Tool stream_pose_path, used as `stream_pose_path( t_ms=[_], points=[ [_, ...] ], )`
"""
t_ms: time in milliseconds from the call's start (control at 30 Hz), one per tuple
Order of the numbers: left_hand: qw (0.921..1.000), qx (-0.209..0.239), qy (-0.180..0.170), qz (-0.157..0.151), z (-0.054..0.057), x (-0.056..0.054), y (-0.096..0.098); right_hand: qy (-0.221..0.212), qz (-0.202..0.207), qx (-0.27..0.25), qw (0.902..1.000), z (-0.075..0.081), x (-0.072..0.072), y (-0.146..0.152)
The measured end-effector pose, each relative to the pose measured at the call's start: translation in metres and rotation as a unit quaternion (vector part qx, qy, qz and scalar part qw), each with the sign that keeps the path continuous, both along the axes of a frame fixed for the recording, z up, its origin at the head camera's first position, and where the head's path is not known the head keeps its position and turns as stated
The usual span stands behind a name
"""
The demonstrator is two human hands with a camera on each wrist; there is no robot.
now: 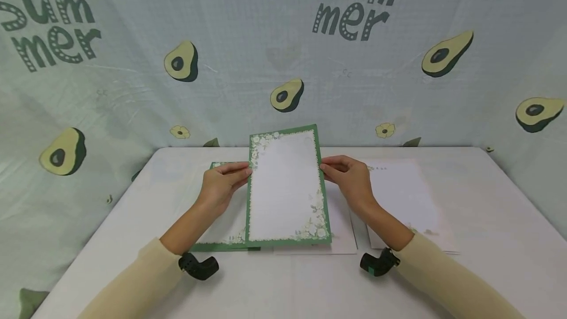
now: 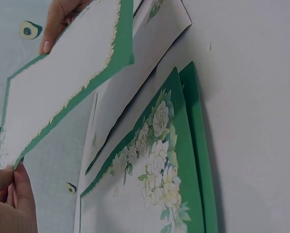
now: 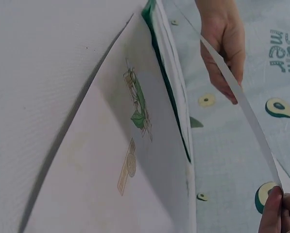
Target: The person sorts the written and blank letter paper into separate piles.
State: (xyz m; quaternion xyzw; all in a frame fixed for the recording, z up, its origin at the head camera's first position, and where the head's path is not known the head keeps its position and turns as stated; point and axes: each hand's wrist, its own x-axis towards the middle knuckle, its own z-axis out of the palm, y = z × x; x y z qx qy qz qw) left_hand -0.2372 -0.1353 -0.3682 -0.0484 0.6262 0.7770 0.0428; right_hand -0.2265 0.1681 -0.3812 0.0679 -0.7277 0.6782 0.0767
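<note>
A sheet of paper (image 1: 285, 186) with a green border and white flowers in two corners is held up, tilted, over the table. My left hand (image 1: 221, 186) pinches its left edge between thumb and fingers, while my right hand (image 1: 347, 176) pinches the right edge. Below, to the left, lie green-bordered sheets (image 2: 130, 204) with the same flower print, partly covered by my left arm. Behind the raised sheet, a pale sheet (image 1: 341, 230) shows at the right; its printed plant and small tan label appear in the right wrist view.
More pale sheets (image 1: 400, 196) lie at the right of the white table (image 1: 292, 284), partly behind my right forearm. A curtain (image 1: 230, 63) printed with avocados and lettering hangs behind the table. Black wrist cameras (image 1: 199, 266) sit by both cuffs.
</note>
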Motion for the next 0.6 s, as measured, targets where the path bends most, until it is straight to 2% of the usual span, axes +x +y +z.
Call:
stream_pose_path(
  t_ms=[367, 600],
  points=[
    [0.9999, -0.008, 0.001, 0.01, 0.001, 0.004, -0.014, -0.01, 0.008, -0.026, 0.9996, -0.002, -0.001, -0.017],
    [0.9997, -0.022, 0.012, 0.007, 0.001, 0.004, -0.028, -0.014, 0.029, -0.035, 0.9989, -0.004, -0.002, -0.027]
  ],
)
